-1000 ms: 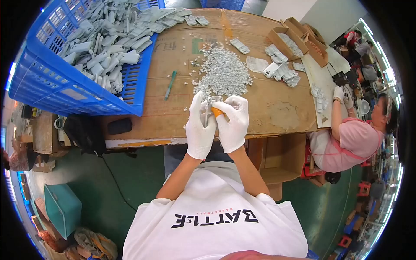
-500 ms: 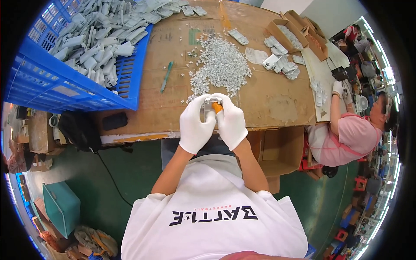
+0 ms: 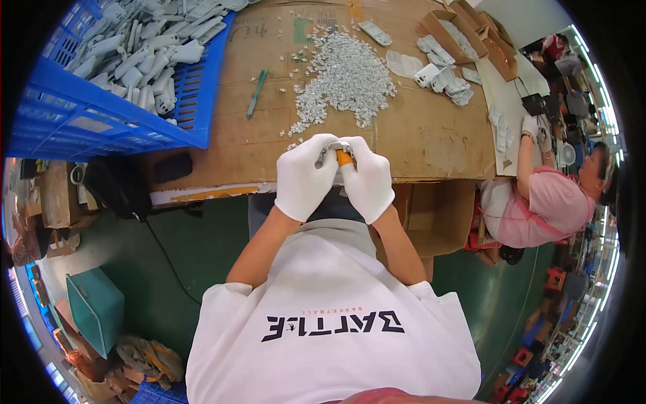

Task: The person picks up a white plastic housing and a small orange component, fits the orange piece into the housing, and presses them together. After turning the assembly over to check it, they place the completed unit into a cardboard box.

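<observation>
Only the head view here. Compared with a second ago, our hands have slid back from over the cardboard to the table's near edge, mid-frame, so we're working the piece close to the body now. Our left hand (image 3: 306, 176) and right hand (image 3: 369, 180), both in white gloves, are closed together around a small grey part (image 3: 330, 149) and an orange-handled tool (image 3: 344, 157).

Above them sits the pile of little grey bits (image 3: 346, 77); a green pen (image 3: 256, 93) lies left of it. The blue crate (image 3: 101, 121) of larger grey parts fills the upper left. A co-worker in pink (image 3: 548, 202) sits at right. Nothing's blocking us.
</observation>
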{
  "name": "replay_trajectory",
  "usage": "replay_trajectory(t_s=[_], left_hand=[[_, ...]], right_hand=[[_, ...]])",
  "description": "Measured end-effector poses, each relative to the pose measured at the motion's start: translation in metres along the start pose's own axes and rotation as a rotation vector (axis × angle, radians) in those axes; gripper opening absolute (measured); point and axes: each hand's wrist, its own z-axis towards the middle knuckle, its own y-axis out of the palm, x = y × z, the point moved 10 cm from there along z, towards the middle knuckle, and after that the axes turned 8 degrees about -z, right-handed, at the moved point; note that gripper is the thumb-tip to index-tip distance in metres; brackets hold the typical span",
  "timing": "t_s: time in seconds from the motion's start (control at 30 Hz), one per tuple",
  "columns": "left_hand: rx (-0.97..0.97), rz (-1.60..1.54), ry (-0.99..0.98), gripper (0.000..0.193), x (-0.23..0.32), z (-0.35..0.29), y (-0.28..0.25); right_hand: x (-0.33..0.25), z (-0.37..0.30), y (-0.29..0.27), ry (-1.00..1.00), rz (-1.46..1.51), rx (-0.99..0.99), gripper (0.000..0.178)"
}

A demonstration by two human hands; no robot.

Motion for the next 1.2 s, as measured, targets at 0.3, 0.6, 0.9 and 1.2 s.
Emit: replay_trajectory(t_s=[0.3, 0.6, 0.9, 1.2], left_hand=[[-0.05, -0.097, -0.113, 0.01, -0.007, 0.015, 0.005], [-0.039, -0.143, -0.187, 0.009, -0.02, 0.011, 0.01], [-0.12, -0.263, -0.161, 0.019, 0.001, 0.003, 0.016], [-0.044, -0.294, -0.225, 0.015, -0.005, -0.001, 0.01]], right_hand=[[0.0, -0.002, -0.01, -0.009, 0.337, -0.115, 0.051], [-0.009, -0.018, -0.007, -0.017, 0.146, -0.039, 0.067], [0.013, -0.032, 0.0, 0.109, -0.101, 0.11, 0.09], [0.007, -0.034, 0.005, 0.071, -0.137, 0.095, 0.091]])
